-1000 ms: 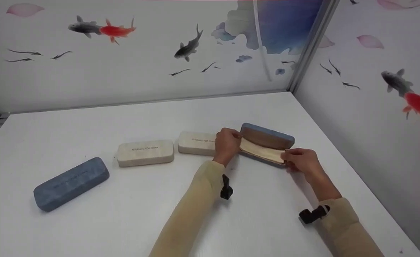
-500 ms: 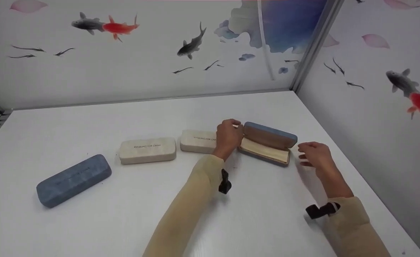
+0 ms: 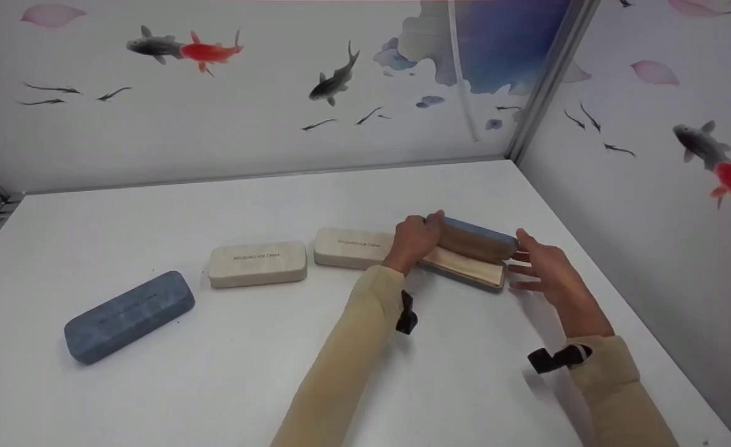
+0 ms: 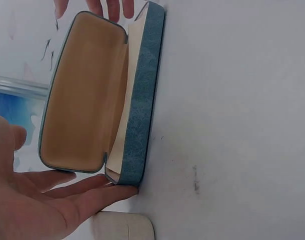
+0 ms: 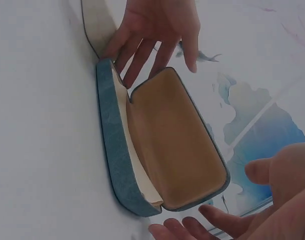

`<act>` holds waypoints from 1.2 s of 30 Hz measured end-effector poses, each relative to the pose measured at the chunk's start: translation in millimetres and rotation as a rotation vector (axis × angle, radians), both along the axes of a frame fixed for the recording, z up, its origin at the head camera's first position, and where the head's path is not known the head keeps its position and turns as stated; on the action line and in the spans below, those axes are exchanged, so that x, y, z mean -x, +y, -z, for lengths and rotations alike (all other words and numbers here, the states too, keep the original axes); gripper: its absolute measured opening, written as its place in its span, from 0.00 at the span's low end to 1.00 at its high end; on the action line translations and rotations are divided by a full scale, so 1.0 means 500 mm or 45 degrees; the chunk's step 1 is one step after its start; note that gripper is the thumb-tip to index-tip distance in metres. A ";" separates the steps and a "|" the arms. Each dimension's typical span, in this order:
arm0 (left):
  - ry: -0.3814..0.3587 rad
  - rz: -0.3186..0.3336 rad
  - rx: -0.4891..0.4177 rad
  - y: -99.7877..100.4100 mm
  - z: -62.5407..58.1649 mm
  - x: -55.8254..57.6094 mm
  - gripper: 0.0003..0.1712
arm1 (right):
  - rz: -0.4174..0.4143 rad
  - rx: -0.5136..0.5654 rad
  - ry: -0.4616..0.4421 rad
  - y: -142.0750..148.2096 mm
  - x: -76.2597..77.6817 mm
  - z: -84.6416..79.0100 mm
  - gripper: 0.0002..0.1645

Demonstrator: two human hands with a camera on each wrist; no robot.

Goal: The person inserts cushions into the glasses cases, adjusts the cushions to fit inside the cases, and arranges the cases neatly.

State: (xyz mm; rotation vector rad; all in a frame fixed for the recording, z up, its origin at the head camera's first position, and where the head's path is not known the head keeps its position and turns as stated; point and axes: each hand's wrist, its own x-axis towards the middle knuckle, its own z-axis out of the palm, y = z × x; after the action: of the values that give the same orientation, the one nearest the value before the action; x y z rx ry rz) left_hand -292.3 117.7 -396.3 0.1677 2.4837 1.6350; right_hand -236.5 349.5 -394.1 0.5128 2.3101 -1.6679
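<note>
A blue glasses case (image 3: 478, 243) stands with its lid raised on the right part of the table. Brown lining shows inside the lid, and a cream cloth (image 3: 464, 263) lies in the base. My left hand (image 3: 416, 239) is at the case's left end, its fingers extended along that end and the thumb apart, as the left wrist view shows. At the opposite end is my right hand (image 3: 545, 267), fingers spread and fairly straight, fingertips right by the lid's edge. In the right wrist view the right hand (image 5: 277, 200) has its thumb well away from the case.
Two closed cream cases (image 3: 258, 264) (image 3: 349, 247) stand in the middle, the nearer one to my left hand partly covered by it. Further left lies a closed blue case (image 3: 129, 316). Walls printed with fish (image 3: 334, 81) border the white table (image 3: 216, 385) at the back and right.
My right hand first let go of the cream cloth and drew back right, then came in to the case's right end with fingers spread. My left hand shifted right onto the lid's left end.
</note>
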 end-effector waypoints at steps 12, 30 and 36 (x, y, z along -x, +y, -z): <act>-0.002 -0.113 0.076 0.019 -0.004 0.001 0.27 | -0.045 0.046 -0.074 -0.009 0.007 0.014 0.57; -0.070 0.015 0.118 -0.001 -0.023 -0.004 0.27 | -0.185 0.176 -0.071 0.013 0.004 0.022 0.56; -0.143 0.070 0.054 -0.012 -0.024 -0.007 0.28 | -0.232 0.175 -0.044 0.019 0.002 0.023 0.50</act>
State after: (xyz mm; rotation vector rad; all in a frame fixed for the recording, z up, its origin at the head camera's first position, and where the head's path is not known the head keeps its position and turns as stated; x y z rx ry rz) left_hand -288.8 111.8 -384.1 0.1337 2.4065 1.5253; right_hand -237.4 358.8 -405.6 0.2908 2.1285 -1.7000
